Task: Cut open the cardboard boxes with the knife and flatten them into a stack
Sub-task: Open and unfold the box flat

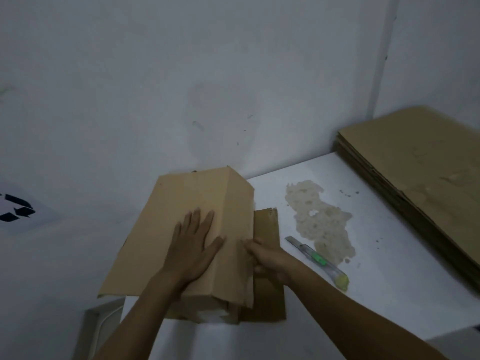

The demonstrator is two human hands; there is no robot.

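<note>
Left hand (194,245) lies flat, fingers spread; right hand (265,261) curls, thumb pinching.

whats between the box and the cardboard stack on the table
In the head view, the knife lies on the table between the box and the stack, beside a rough beige patch.

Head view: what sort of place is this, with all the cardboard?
Probably a plain storeroom or back-room work corner. A worn white table stands against bare walls, a stack of flattened cardboard lies on its right side, and a knife lies beside the box being flattened.
</note>
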